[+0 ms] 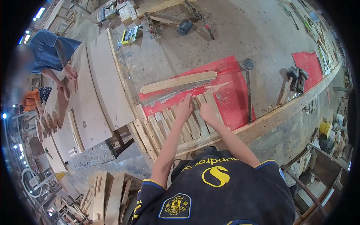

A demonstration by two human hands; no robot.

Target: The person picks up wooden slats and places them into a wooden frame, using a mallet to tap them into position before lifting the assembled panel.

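Observation:
Several pale wooden slats [190,125] lie side by side on a red sheet [236,97] at the bench's near edge. My left hand [185,106] has its fingers closed at the far ends of the slats; what they hold is too small to make out. Close to its right, my right hand [207,111] is bent around the top of a slat, its fingertips partly hidden. Beyond both hands, longer wooden strips [178,81] rest beside a grey metal bar [176,92].
A hammer [246,64] lies right of the slats. Farther right stands a dark clamp-like tool [298,79]. Two people work at the left, one in a blue shirt [45,50], beside large boards [108,78]. Clamps [152,28] and a black block [185,27] lie beyond.

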